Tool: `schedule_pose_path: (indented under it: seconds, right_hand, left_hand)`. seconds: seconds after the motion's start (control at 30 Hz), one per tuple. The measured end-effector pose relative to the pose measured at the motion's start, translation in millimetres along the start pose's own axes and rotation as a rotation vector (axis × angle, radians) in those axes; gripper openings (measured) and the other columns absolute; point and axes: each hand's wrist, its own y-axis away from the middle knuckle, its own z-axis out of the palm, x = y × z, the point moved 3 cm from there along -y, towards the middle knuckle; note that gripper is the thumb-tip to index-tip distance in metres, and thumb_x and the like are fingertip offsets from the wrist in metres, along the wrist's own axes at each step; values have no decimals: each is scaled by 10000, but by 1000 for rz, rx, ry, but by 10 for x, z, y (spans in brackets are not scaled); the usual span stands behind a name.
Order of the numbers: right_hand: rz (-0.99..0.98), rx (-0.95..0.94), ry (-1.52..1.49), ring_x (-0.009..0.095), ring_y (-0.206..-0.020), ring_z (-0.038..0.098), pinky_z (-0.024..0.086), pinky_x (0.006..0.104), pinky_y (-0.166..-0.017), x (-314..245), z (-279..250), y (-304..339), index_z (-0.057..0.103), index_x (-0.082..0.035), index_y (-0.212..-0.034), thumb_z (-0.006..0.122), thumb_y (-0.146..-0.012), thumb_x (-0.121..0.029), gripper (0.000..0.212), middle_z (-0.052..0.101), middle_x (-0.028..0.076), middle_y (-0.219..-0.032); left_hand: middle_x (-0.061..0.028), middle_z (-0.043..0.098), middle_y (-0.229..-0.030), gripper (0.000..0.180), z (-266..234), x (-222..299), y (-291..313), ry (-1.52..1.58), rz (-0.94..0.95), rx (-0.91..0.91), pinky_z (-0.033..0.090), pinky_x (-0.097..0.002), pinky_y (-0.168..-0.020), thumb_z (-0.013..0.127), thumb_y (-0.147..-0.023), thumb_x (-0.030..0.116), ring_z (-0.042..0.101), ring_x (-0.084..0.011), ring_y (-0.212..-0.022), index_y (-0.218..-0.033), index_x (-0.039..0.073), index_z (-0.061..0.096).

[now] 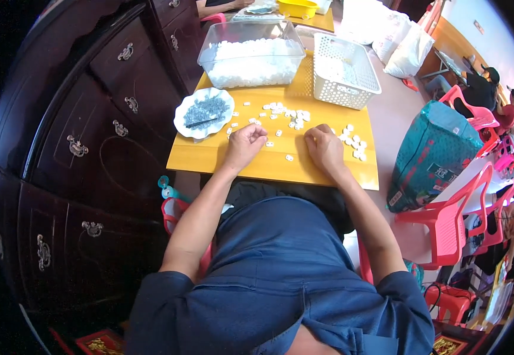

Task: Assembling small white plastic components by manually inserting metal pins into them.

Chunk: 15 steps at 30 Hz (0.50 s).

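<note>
My left hand [246, 144] rests on the yellow tabletop with its fingers curled in a pinch. Whatever it may hold is too small to make out. To its right, my right hand [325, 149] is also closed, thumb against fingers, its contents hidden. Between and beyond the hands lie small white plastic pieces [278, 108], several showing dark holes or spots. More white pieces [353, 142] form a loose group beside my right hand. Left of my left hand stands a scalloped white dish [181, 125] of small greyish translucent parts [208, 109], with a thin black stick [201, 123] across them.
At the table's [233, 163] far side stand a clear bin [297, 54] heaped with white pieces and a perforated white basket [341, 94]. Dark cabinets [91, 160] line the left. A teal bag [429, 154] and pink chairs [440, 231] stand right. Other people sit farther off.
</note>
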Motion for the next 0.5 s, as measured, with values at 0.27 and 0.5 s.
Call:
schedule_pose_path:
  seconds: [0.27,0.5]
  right_hand:
    - [60,-129,8,352,-800,686,552,452,-707,-10,18,-67,722,-107,-836,628,-876,-154,112,695,130,-881]
    - [45,-154,22,362,-797,687,552,455,-715,37,47,-147,720,-99,-837,623,-850,-149,110,702,143,-859]
  left_hand:
    - [-37,706,-787,94,4,-34,-10,4,17,12,548,-253,-683,716,-858,47,668,-87,-716,-934,0,690]
    - [-39,700,-762,93,-9,30,1,-48,4,6,542,-259,-667,719,-853,58,663,-91,-700,-927,8,692]
